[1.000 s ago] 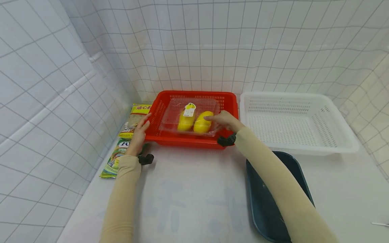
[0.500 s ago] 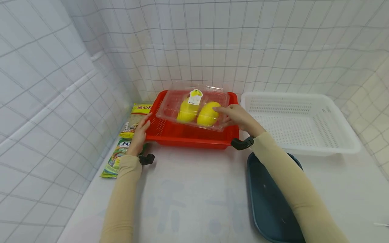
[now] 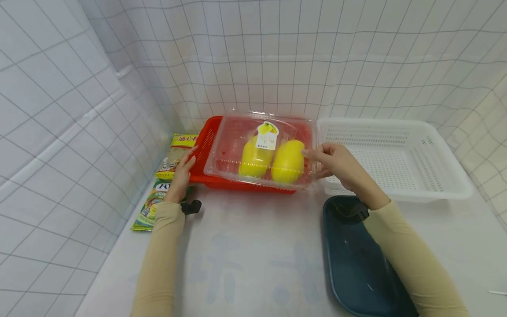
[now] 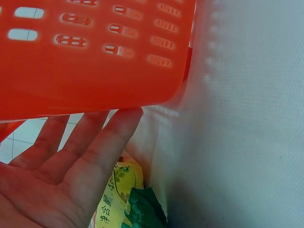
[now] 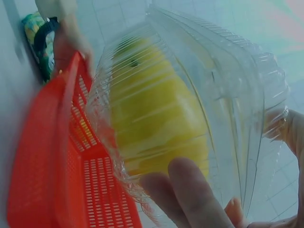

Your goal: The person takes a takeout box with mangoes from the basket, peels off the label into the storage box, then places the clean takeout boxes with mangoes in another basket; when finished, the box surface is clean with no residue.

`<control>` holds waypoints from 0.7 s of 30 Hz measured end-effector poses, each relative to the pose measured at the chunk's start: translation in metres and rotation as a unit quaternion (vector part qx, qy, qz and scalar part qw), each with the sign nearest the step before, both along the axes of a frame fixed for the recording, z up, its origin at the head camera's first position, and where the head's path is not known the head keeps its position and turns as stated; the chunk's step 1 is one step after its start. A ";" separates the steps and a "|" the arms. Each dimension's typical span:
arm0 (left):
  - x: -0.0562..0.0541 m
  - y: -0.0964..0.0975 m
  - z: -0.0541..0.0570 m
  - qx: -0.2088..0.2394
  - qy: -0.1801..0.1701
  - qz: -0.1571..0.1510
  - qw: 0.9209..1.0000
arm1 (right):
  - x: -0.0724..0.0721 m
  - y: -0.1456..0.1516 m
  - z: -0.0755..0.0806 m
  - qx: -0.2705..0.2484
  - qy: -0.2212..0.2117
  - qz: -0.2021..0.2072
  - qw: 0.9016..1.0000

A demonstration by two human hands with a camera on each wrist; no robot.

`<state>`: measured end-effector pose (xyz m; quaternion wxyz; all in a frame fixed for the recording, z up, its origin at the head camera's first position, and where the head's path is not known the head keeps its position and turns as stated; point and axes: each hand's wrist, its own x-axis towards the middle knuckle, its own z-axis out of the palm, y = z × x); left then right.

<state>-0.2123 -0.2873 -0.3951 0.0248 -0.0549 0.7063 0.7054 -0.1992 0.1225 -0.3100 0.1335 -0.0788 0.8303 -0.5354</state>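
Observation:
My right hand (image 3: 343, 168) grips the right end of a clear plastic clamshell box (image 3: 226, 147), thumb on top and fingers beneath. Inside lie two yellow fruits (image 3: 288, 162) that look like mangoes, and a label (image 3: 267, 137) sits on the lid. Held above a red perforated basket (image 3: 204, 147), the box hides much of it. The right wrist view has the box (image 5: 237, 109) raised over the basket (image 5: 35, 166), one fruit (image 5: 152, 109) showing through. At the basket's left side, my left hand (image 3: 181, 179) touches the wall; in the left wrist view its fingers (image 4: 107, 142) are fairly straight.
Two food bags, one yellow (image 3: 185, 141) and one green (image 3: 148, 207), lie left of the basket, partly behind my left hand. On the right stands a white perforated basket (image 3: 443, 193). A dark blue tray (image 3: 356, 268) is below my right forearm. Grid-patterned curtains surround the table.
My right hand has lifted the box of fruit out of the red basket, bringing it up, nearer and to the right. The left hand has stayed at the basket's side.

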 end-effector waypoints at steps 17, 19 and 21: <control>-0.008 -0.006 -0.013 -0.007 0.016 -0.001 1.000 | 0.084 0.012 -0.043 -0.051 -0.035 0.127 0.990; -0.010 -0.008 -0.017 -0.007 0.016 0.003 1.000 | 0.089 0.010 -0.051 -0.041 -0.049 0.131 0.989; -0.010 -0.008 -0.019 -0.012 0.020 0.002 1.000 | 0.093 0.008 -0.058 -0.032 -0.058 0.135 0.989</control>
